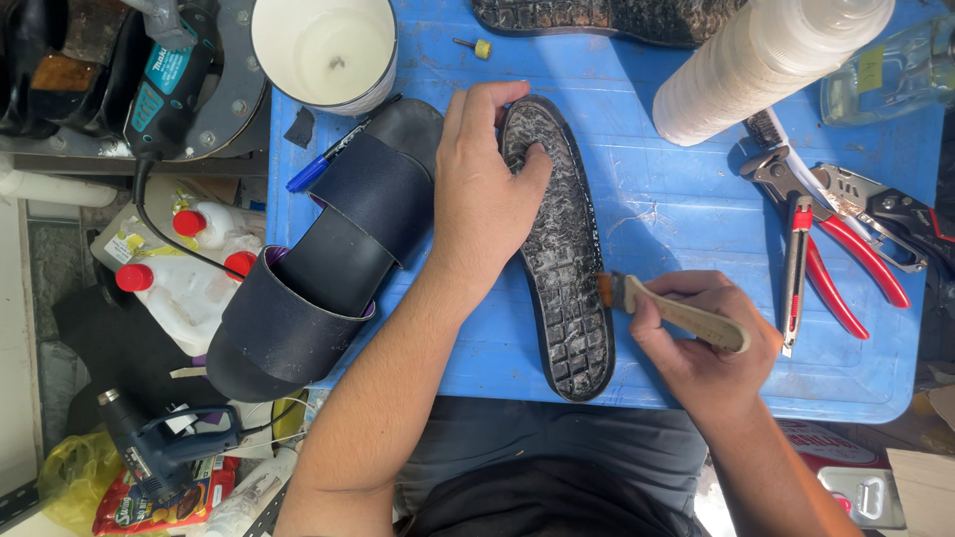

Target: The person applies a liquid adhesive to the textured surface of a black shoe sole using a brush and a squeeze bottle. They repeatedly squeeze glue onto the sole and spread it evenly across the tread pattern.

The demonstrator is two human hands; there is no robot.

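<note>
A black shoe sole (565, 249) lies tread-up on the blue table top (676, 199), its surface coated in a greyish film. My left hand (482, 199) presses flat on the sole's upper end, thumb on the tread. My right hand (711, 343) grips a small brush (671, 310) with a pale wooden handle, and its bristles touch the sole's right edge near the middle. A dark navy two-strap sandal (328, 259) lies to the left of my left hand, hanging over the table's left edge.
A white tub (323, 50) stands at the back left, a blue marker (313, 169) beside it. A stack of white cups (766, 60), red-handled pliers (826, 239) and a utility knife (793, 278) lie to the right. Another sole (607, 20) lies at the far edge. Glue bottles and power tools sit left of the table.
</note>
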